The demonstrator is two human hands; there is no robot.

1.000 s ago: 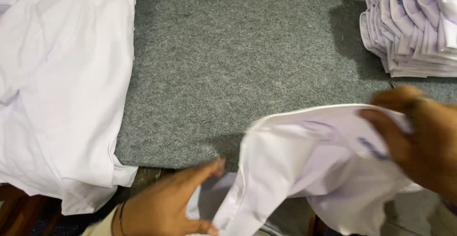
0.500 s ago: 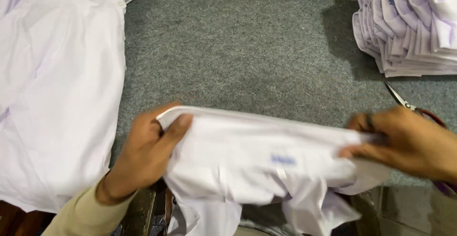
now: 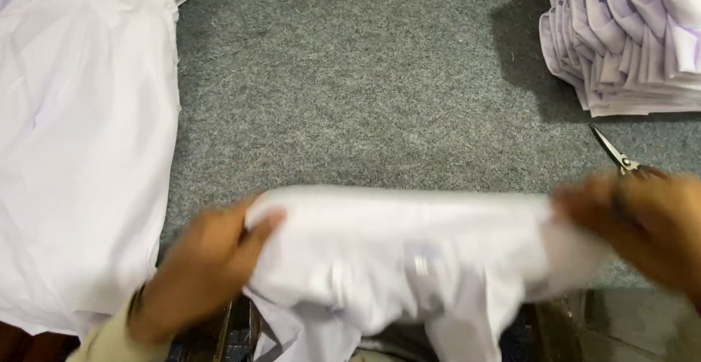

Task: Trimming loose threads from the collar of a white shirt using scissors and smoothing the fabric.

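Note:
A white garment (image 3: 409, 252) is stretched between my two hands over the near edge of the grey felt-covered table (image 3: 380, 85). My left hand (image 3: 201, 267) grips its left end, thumb on top. Its right end is bunched in my right hand (image 3: 642, 223). The lower part of the cloth hangs below the table edge. The garment and both hands are motion-blurred.
A pile of white cloth (image 3: 80, 136) covers the left side of the table. A stack of folded white garments (image 3: 635, 33) sits at the far right. Small scissors (image 3: 615, 152) lie just beyond my right hand.
My left hand took hold of the garment's left end, and both hands spread the crumpled cloth wide across the near table edge. The hands now sit slightly lower.

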